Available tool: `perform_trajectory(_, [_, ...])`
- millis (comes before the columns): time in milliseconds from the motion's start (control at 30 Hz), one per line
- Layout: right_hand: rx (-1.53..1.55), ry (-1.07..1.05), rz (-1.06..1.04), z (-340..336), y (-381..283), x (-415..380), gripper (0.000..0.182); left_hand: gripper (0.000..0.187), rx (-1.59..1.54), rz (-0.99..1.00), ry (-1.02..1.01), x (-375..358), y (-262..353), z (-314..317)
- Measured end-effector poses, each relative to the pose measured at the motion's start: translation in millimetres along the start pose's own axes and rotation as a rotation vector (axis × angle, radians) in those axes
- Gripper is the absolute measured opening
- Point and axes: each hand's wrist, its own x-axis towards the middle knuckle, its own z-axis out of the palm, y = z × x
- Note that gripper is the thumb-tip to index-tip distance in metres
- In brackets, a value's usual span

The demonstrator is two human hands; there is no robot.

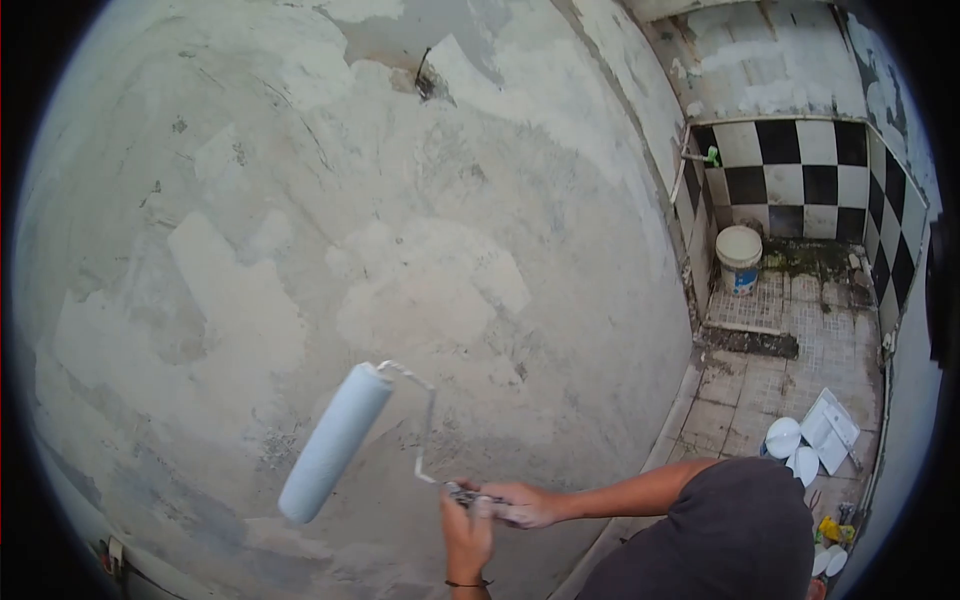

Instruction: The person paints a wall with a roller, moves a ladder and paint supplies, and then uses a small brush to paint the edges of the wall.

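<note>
A paint roller (337, 442) with a pale, white-blue sleeve is held out in front of the patchy wall (430, 280). From its upper end a bent wire frame (432, 420) runs down to the handle, which both hands grip. My left hand (467, 535), with a dark band at the wrist, is closed round the front of the handle, near the wire. Behind it, my right hand (522, 504) is closed on the rear part of the handle. The fingers hide most of the handle.
A white bucket (739, 262) stands on the tiled floor by black-and-white wall tiles (782, 183). A green-handled tap (712, 156) sticks out above it. Nearer lie white tubs (783, 437), a white tray (829, 430) and a yellow item (829, 529). A wire (424, 68) pokes from the wall.
</note>
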Motion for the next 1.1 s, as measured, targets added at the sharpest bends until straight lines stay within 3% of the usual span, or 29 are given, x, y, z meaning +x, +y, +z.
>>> perform_trajectory(33, [0.043, -0.013, 0.137, -13.8, -13.2, -15.8, 0.034, 0.032, -0.013, 0.011, 0.006, -3.3, -2.8, 9.1])
perform_trajectory(100, [0.144, 0.057, 0.148, -33.3, -41.6, -40.8, 0.03, 0.042, 0.117, 0.073, -0.316, -12.1, -6.3, 26.8])
perform_trajectory(133, [0.117, 0.093, 0.206, -47.6, -51.9, -53.3, 0.029, 0.042, 0.102, 0.085, -0.312, -18.8, -6.7, 34.7])
perform_trajectory(200, [0.076, 0.131, 0.258, -71.7, -68.8, -74.3, 0.029, 0.044, 0.005, -0.183, -0.658, -31.8, -12.0, 44.9])
perform_trajectory(333, [0.069, 0.3, 0.196, -115.0, -106.5, -90.7, 0.029, 0.038, 0.062, -0.274, -0.751, -67.7, -51.3, 52.3])
perform_trajectory(400, [0.096, 0.388, 0.138, -139.0, -127.2, -91.6, 0.03, 0.051, 0.119, -0.477, -0.747, -79.1, -52.2, 38.9])
perform_trajectory(433, [0.108, 0.415, 0.116, -155.0, -137.2, -90.0, 0.03, 0.051, 0.12, -0.487, -0.744, -76.3, -41.9, 30.3])
perform_trajectory(633, [-0.006, 0.645, -0.118, -281.9, -221.3, -42.5, 0.03, 0.035, 0.177, -0.263, -0.255, -37.6, -16.0, -10.8])
perform_trajectory(700, [-0.03, 0.621, -0.21, -320.9, -257.7, -11.9, 0.028, 0.033, 0.284, -0.325, -0.186, -0.6, 47.4, -13.0])
perform_trajectory(900, [0.077, 0.444, -0.284, -428.0, -356.3, 94.4, 0.026, 0.021, 0.358, 0.286, 0.085, 163.9, 148.6, 58.5])
perform_trajectory(1000, [0.084, 0.407, -0.259, -445.6, -367.8, 121.6, 0.027, 0.025, 0.37, 0.586, 0.237, 271.0, 192.9, 91.8])
perform_trajectory(1100, [0.009, 0.406, -0.188, -454.4, -368.3, 132.4, 0.028, 0.026, 0.371, 0.735, 0.451, 371.2, 223.5, 104.8])
